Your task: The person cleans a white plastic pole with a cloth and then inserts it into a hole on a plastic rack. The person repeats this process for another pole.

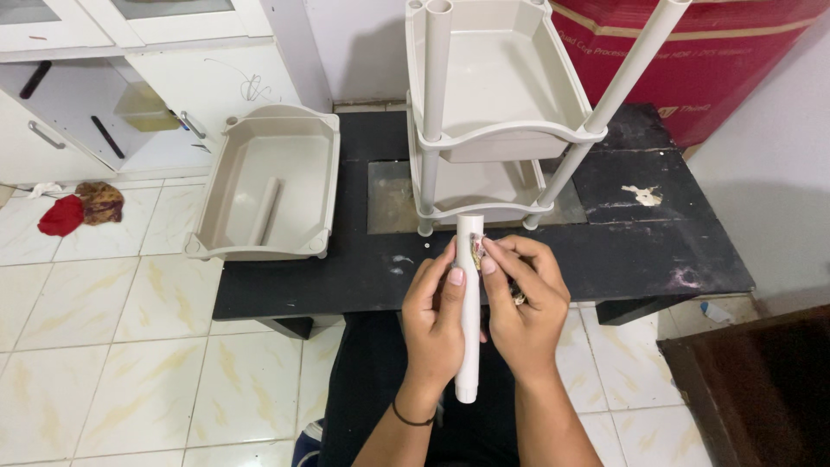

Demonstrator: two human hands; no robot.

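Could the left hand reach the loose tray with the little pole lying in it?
Probably yes. The loose tray sits on the left end of the black table, with nothing between it and the left hand. But that hand and the right hand hold a white tube.

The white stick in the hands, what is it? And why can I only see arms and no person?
The camera sits on the person's head and looks down, so you see only their two arms. The left hand and the right hand both hold a white plastic tube upright. The right fingers pinch a bit of torn label near its top. In front is a low black table. On it stands a beige shelf rack with tubes for legs, and beside it lies a loose beige tray with another tube inside.
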